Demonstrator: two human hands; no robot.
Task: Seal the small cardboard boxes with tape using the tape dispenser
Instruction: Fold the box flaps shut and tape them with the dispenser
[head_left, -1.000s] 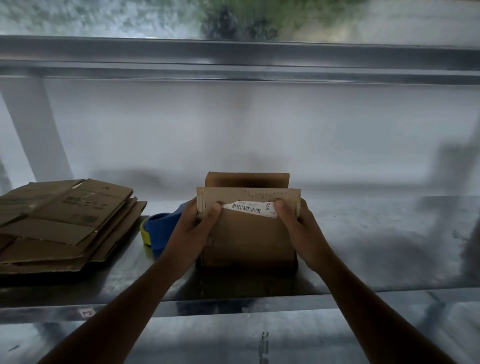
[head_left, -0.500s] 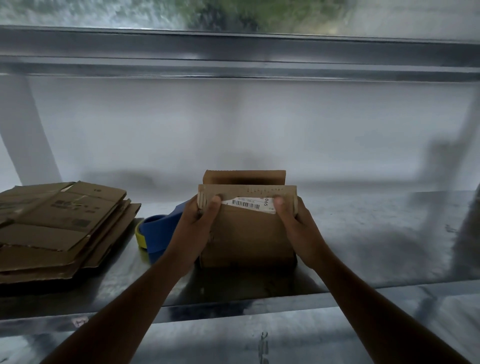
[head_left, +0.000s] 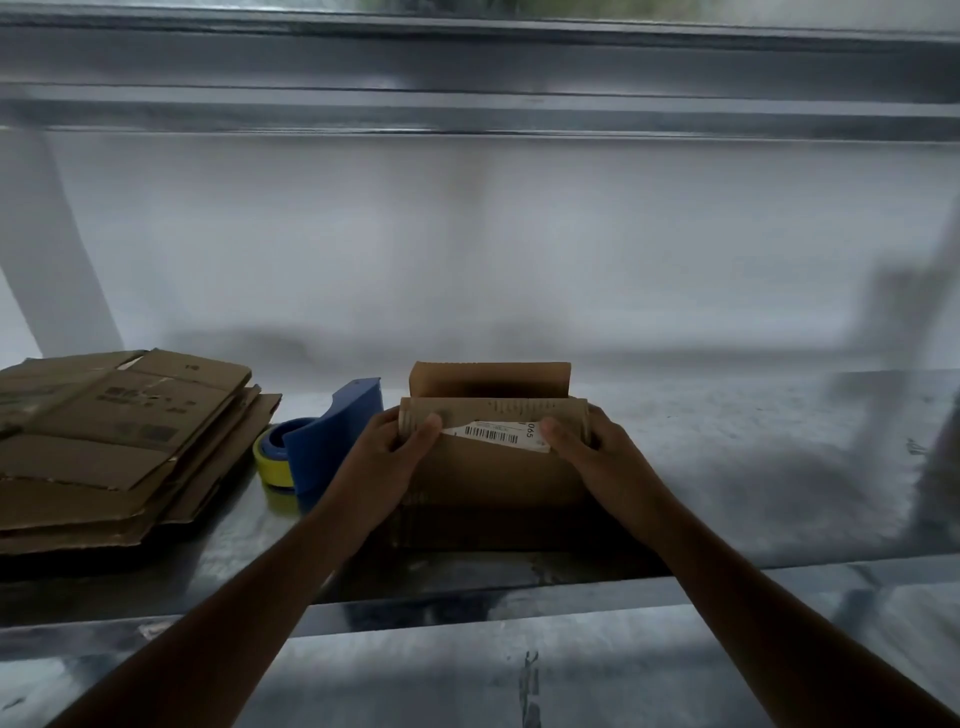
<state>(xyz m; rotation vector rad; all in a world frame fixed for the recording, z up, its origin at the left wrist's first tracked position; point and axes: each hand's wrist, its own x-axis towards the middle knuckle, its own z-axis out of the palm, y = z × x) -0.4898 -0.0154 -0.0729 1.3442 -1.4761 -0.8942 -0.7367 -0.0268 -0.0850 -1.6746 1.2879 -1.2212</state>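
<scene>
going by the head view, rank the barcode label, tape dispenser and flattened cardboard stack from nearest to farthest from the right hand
1. barcode label, on the small cardboard box front, at the right hand thumb tip.
2. tape dispenser, left of the box, beyond the left hand.
3. flattened cardboard stack, far left.

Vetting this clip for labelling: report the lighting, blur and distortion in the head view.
Head view: dim and flat, so the left hand and right hand are near-silhouettes on the box; the label is sharp enough to read 065; the wall behind is smeared and soft; the shelf gives a dull reflection under the box; the top rail looks slightly bowed.
</scene>
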